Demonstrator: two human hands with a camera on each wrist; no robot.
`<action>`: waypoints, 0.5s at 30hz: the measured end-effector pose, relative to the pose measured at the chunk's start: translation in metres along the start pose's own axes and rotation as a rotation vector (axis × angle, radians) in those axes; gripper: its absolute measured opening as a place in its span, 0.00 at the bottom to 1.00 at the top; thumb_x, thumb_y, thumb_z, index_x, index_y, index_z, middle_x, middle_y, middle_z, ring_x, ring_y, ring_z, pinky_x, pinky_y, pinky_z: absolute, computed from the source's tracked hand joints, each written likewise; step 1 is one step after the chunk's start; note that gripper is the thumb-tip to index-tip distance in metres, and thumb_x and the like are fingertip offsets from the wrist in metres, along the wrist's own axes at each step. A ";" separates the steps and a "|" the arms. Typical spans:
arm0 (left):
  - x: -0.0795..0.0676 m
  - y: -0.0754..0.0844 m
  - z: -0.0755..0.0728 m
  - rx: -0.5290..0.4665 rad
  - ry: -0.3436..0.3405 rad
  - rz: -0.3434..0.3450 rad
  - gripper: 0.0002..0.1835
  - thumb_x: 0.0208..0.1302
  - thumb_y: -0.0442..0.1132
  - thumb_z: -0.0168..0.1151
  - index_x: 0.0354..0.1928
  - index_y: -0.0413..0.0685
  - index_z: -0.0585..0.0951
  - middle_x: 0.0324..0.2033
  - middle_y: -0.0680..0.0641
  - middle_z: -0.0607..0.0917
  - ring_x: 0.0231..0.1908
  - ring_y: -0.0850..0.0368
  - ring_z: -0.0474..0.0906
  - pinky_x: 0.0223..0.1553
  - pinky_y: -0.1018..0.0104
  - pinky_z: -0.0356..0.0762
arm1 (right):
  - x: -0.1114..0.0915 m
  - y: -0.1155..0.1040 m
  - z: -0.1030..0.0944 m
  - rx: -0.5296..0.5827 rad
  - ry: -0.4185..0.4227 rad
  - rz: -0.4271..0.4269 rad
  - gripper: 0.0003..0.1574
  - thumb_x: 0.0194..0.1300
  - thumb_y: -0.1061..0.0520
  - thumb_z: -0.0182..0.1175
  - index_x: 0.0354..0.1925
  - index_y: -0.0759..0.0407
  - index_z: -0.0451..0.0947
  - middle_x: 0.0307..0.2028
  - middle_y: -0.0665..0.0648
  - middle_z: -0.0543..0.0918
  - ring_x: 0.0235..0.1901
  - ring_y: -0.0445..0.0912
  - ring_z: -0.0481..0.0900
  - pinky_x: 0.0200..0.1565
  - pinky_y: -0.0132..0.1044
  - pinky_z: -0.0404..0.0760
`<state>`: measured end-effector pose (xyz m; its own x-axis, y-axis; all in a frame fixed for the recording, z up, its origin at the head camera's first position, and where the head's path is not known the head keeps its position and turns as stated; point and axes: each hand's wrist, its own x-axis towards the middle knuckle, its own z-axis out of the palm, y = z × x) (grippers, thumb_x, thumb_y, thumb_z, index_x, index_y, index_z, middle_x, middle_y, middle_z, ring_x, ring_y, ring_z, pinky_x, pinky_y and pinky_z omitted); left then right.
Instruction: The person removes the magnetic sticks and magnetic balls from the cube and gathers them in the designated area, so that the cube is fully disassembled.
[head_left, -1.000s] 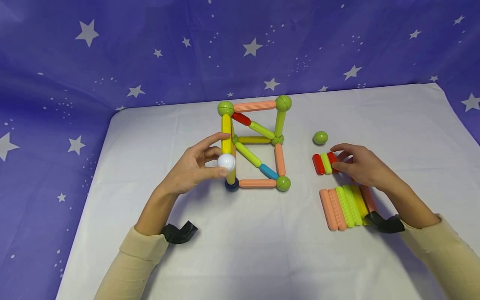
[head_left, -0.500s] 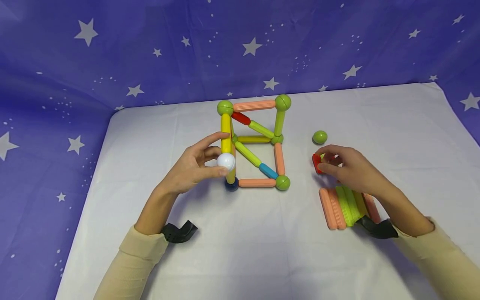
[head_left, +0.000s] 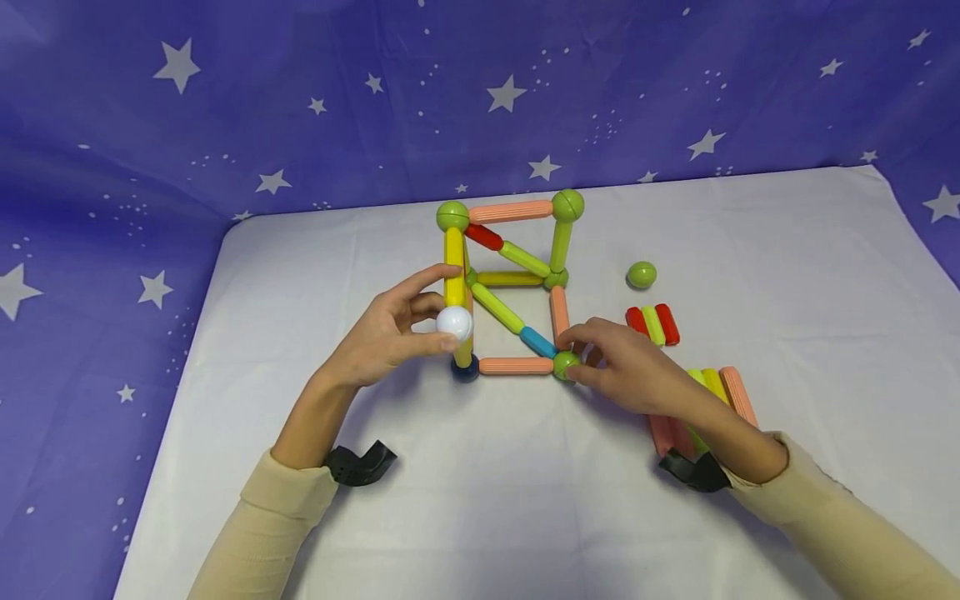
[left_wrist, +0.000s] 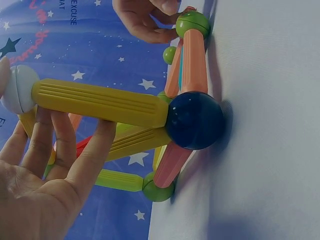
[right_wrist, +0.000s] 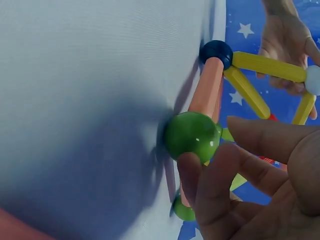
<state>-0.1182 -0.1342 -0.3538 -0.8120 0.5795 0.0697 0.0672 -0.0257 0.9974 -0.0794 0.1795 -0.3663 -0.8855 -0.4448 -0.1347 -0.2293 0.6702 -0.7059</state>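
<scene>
A frame of magnetic sticks and balls stands in the middle of the table. My left hand (head_left: 397,329) holds its raised front-left corner, the thumb on the white ball (head_left: 453,323) and the fingers along the yellow sticks. One yellow stick (left_wrist: 100,102) slopes from the white ball down to a navy ball (left_wrist: 195,120) on the cloth. My right hand (head_left: 637,367) pinches the green ball (right_wrist: 192,135) at the front-right bottom corner. That ball joins salmon sticks and a diagonal of a blue short stick (head_left: 538,342) and a lime one (head_left: 498,308).
Right of the frame lie a loose green ball (head_left: 642,275), short sticks in red (head_left: 667,323) and lime, and a row of long sticks (head_left: 738,396) partly under my right forearm. A blue star-printed backdrop (head_left: 390,125) rises behind the white cloth (head_left: 480,500).
My right hand has moved left from the short red and lime sticks to the frame's front-right green ball. The short sticks still lie there. My left hand has stayed in place.
</scene>
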 end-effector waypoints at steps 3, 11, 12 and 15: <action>0.000 0.000 0.000 0.001 0.000 0.001 0.42 0.57 0.32 0.71 0.72 0.41 0.62 0.44 0.40 0.83 0.45 0.50 0.78 0.49 0.60 0.78 | 0.002 0.000 0.003 -0.035 0.004 0.016 0.17 0.61 0.62 0.69 0.50 0.57 0.83 0.39 0.48 0.81 0.38 0.45 0.77 0.41 0.40 0.78; -0.005 0.001 0.007 -0.011 0.020 0.022 0.42 0.56 0.29 0.71 0.72 0.40 0.63 0.43 0.41 0.83 0.44 0.50 0.78 0.47 0.59 0.79 | 0.004 0.001 0.002 -0.076 -0.006 0.014 0.16 0.60 0.63 0.70 0.47 0.57 0.84 0.37 0.48 0.80 0.38 0.45 0.78 0.41 0.41 0.79; -0.006 0.001 0.010 -0.026 0.024 0.026 0.41 0.56 0.28 0.70 0.71 0.38 0.62 0.42 0.41 0.83 0.44 0.50 0.78 0.45 0.61 0.79 | 0.004 0.001 0.000 -0.078 -0.008 0.012 0.16 0.60 0.64 0.70 0.48 0.58 0.84 0.38 0.49 0.80 0.38 0.46 0.78 0.41 0.41 0.79; -0.011 0.000 0.019 -0.084 0.034 0.041 0.41 0.55 0.27 0.71 0.69 0.38 0.62 0.42 0.42 0.83 0.44 0.49 0.75 0.41 0.64 0.81 | 0.003 0.003 -0.004 -0.093 -0.011 0.004 0.16 0.60 0.66 0.69 0.48 0.59 0.84 0.39 0.50 0.80 0.39 0.46 0.78 0.42 0.43 0.80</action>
<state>-0.0981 -0.1253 -0.3551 -0.8286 0.5490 0.1098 0.0531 -0.1181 0.9916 -0.0846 0.1824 -0.3666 -0.8820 -0.4483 -0.1455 -0.2627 0.7240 -0.6378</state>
